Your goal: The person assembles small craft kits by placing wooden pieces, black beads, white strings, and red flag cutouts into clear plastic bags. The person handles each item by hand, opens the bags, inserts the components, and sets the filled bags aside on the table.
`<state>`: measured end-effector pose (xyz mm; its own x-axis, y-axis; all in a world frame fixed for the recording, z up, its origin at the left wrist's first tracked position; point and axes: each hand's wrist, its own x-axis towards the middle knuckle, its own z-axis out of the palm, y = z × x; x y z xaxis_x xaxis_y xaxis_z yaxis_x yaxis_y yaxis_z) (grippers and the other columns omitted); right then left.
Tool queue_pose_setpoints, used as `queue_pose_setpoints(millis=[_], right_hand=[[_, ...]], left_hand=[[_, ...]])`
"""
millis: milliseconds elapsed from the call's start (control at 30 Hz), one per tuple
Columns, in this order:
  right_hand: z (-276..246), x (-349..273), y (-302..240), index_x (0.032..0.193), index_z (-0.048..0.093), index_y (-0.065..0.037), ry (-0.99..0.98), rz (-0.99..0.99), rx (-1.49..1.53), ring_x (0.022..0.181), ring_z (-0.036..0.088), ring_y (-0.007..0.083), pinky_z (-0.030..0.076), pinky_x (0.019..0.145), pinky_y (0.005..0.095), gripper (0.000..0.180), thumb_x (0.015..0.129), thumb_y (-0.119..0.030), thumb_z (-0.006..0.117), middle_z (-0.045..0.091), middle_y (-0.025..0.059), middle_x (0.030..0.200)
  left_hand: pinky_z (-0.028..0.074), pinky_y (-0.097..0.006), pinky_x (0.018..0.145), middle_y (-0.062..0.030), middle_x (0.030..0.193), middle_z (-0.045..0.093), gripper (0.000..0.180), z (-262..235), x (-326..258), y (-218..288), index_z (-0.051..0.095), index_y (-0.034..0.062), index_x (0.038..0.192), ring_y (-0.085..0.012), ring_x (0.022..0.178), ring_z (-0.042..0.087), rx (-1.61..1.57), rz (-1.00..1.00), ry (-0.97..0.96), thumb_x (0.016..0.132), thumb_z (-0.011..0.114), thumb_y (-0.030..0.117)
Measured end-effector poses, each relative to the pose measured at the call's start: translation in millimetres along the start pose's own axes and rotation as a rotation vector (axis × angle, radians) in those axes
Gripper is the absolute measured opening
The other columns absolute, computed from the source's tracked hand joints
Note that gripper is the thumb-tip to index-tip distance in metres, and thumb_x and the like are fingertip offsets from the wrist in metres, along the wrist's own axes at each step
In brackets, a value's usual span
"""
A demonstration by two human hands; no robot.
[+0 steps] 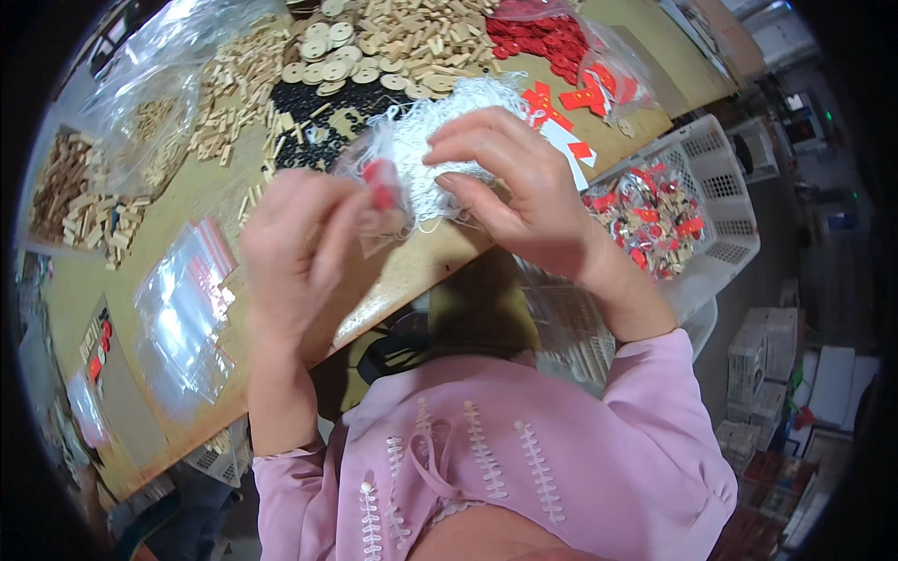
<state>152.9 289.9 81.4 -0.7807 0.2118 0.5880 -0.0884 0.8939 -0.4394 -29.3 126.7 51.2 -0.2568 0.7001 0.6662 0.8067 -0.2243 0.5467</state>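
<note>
My left hand (304, 234), slightly blurred by motion, is closed on the edge of a small clear plastic bag (382, 220) with red pieces (382, 182) showing inside. To its right, my right hand (524, 182) is held over a heap of white string (426, 159), its fingers curved and apart with nothing visible between them. Behind the bag lies a pile of small black pieces (304, 117). Flat red pieces with yellow marks (547, 105) and a white card (566, 150) are just beyond my right hand.
Wooden discs (332, 70), small wooden blocks (430, 37) and red discs (543, 42) cover the table's far side. Empty zip bags (187, 299) lie at left. A white plastic basket (730, 201) of filled bags stands at right, beside the table edge.
</note>
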Motion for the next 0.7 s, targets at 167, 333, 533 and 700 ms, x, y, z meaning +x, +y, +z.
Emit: queue_pose_setpoints(millis=[167, 333, 533, 700], right_hand=[[-4.3, -56.2, 2.5, 0.097, 0.071, -0.003, -0.119, 0.106, -0.062, 0.086, 0.066, 0.0305, 0.053, 0.077, 0.0390, 0.013, 0.085, 0.000, 0.075, 0.069, 0.0111, 0.093], [-42.5, -105.8, 42.1, 0.102, 0.071, -0.002, -0.128, 0.342, -0.430, 0.092, 0.067, 0.0325, 0.054, 0.082, 0.0405, 0.016, 0.087, -0.002, 0.074, 0.069, 0.0131, 0.098], [-88.7, -141.1, 97.4, 0.114, 0.070, -0.004, -0.225, 0.354, -0.534, 0.105, 0.066, 0.0329, 0.054, 0.091, 0.0414, 0.029, 0.085, -0.001, 0.075, 0.071, 0.0127, 0.114], [-99.1, -132.1, 116.6, 0.109, 0.070, -0.003, -0.269, 0.396, -0.320, 0.101, 0.068, 0.0289, 0.055, 0.090, 0.0381, 0.025, 0.086, -0.001, 0.077, 0.072, 0.0114, 0.109]], left_hand=[[0.048, -0.030, 0.068, -0.0103, 0.086, 0.066, 0.002, -7.1, -0.8, 0.3, 0.071, -0.0001, 0.093, -0.0205, 0.075, 0.063, -0.031, -0.156, -0.006, 0.093, 0.070, 0.002], [0.047, -0.030, 0.066, -0.0093, 0.083, 0.066, 0.007, -4.7, -1.3, 5.3, 0.069, -0.0021, 0.092, -0.0185, 0.072, 0.063, -0.002, -0.159, 0.037, 0.094, 0.071, 0.004], [0.048, -0.029, 0.067, -0.0083, 0.080, 0.064, 0.008, -4.3, 1.6, 5.5, 0.068, -0.0028, 0.093, -0.0171, 0.073, 0.061, 0.034, -0.163, -0.017, 0.095, 0.071, 0.005], [0.048, -0.028, 0.067, -0.0080, 0.081, 0.064, 0.010, -4.3, -0.2, 0.3, 0.068, -0.0031, 0.093, -0.0163, 0.072, 0.061, 0.010, -0.167, -0.024, 0.094, 0.072, 0.006]])
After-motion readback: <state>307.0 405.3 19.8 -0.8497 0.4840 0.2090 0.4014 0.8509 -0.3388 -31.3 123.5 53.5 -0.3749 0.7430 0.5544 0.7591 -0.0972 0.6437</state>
